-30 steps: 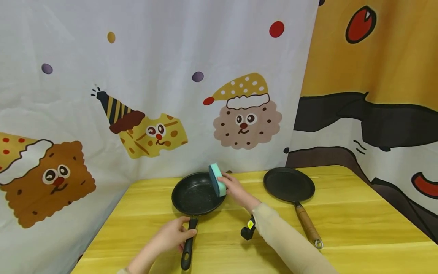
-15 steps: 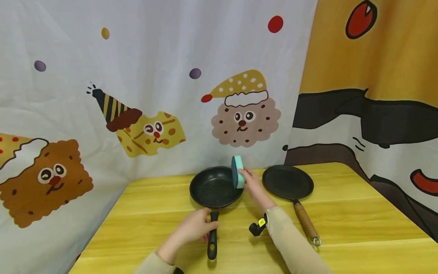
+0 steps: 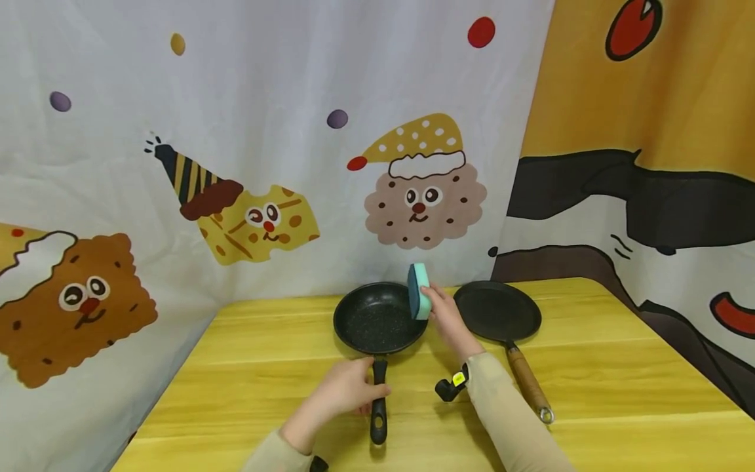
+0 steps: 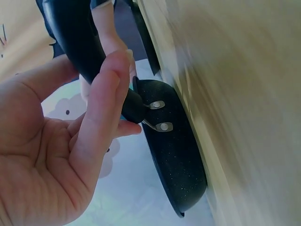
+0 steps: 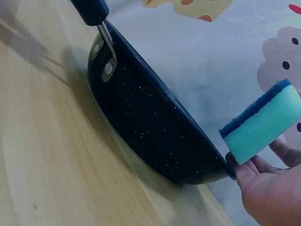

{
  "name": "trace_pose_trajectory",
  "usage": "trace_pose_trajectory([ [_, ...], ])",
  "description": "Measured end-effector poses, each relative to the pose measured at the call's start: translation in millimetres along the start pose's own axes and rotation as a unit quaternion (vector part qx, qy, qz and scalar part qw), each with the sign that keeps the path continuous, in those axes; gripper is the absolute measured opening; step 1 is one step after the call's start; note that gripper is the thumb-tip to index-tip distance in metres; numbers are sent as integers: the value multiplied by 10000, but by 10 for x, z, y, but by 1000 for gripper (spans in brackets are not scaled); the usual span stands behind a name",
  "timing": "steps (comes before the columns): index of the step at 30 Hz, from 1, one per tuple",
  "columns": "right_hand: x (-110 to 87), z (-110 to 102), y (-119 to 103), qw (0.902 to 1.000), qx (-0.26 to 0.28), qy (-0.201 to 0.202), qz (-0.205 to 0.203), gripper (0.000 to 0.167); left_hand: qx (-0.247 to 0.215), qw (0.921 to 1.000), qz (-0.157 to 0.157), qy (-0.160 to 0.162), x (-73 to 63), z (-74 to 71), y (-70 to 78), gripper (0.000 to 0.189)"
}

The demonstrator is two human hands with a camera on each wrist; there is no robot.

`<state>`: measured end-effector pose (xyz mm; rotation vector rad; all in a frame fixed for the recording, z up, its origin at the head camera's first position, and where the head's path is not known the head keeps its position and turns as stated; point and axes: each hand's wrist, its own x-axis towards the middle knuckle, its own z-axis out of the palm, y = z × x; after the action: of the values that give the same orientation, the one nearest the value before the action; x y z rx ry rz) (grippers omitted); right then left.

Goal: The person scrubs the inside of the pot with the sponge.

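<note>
A black speckled frying pan (image 3: 377,321) stands on the table, its black handle (image 3: 379,426) pointing toward me. My left hand (image 3: 345,387) holds that handle from the left, thumb on one side and fingers on the other. Up close in the left wrist view, the fingers (image 4: 101,110) lie against the handle near its riveted bracket. My right hand (image 3: 445,314) grips a sponge (image 3: 420,292), turquoise with a dark blue scouring side facing left. The sponge is upright at the pan's right rim. In the right wrist view, the right fingertips are right at the rim.
A flat black pan (image 3: 498,311) with a wooden handle (image 3: 527,383) lies to the right, partly behind the right forearm. The yellow wood-grain table (image 3: 253,367) backs onto a cartoon-printed curtain (image 3: 265,78).
The frying pan has slid to the right, with my left hand on its handle. My right hand and the sponge have shifted right too, staying by the rim. The flat pan has not moved.
</note>
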<state>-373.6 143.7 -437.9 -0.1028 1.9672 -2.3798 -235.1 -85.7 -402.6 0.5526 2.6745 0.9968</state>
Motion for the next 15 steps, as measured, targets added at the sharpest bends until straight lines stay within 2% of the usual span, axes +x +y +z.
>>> trace_pose_trajectory([
  [7,-14,-16,18,10000,32,63,-5,70,-343,9989,-105,-291,-14,27,32,77],
  [15,13,0,34,10000,35,9,-51,67,-226,9992,-124,-318,-8,10,33,80],
])
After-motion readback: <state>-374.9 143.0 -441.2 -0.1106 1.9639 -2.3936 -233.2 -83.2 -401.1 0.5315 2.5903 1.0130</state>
